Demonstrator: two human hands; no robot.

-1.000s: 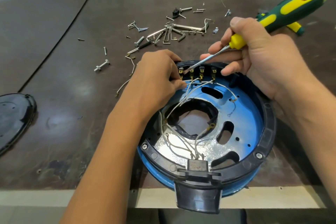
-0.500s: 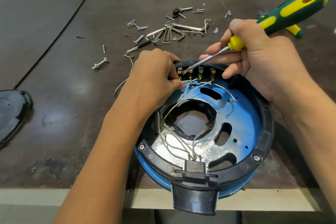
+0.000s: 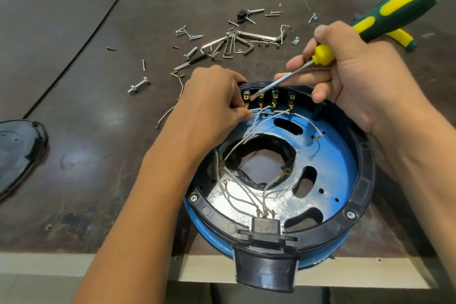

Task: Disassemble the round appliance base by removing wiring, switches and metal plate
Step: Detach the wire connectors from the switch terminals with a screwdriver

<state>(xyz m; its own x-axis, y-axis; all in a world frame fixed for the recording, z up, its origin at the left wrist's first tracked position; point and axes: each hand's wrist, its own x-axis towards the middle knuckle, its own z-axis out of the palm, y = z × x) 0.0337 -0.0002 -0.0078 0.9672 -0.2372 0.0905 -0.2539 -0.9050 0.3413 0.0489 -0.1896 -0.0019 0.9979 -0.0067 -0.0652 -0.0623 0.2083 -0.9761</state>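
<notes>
The round appliance base (image 3: 362,180), blue with a black rim, lies open side up at the table's near edge. A shiny metal plate (image 3: 278,205) with a large centre hole sits inside it. White wires (image 3: 244,195) run from a black connector block (image 3: 265,226) at the front to a row of brass switch terminals (image 3: 274,100) at the far rim. My left hand (image 3: 212,106) pinches a wire at the leftmost terminal. My right hand (image 3: 350,76) grips a green and yellow screwdriver (image 3: 394,10), its tip at the left terminals.
Loose screws, bolts and hex keys (image 3: 229,44) lie scattered on the brown table beyond the base. A removed wire (image 3: 170,108) lies left of my left hand. A black oval cover (image 3: 17,153) rests at the far left edge. A second green-yellow tool (image 3: 402,38) lies behind my right hand.
Both hands stay at the terminal row; the screwdriver tip has slid a little left along the terminals. The view has shifted slightly.
</notes>
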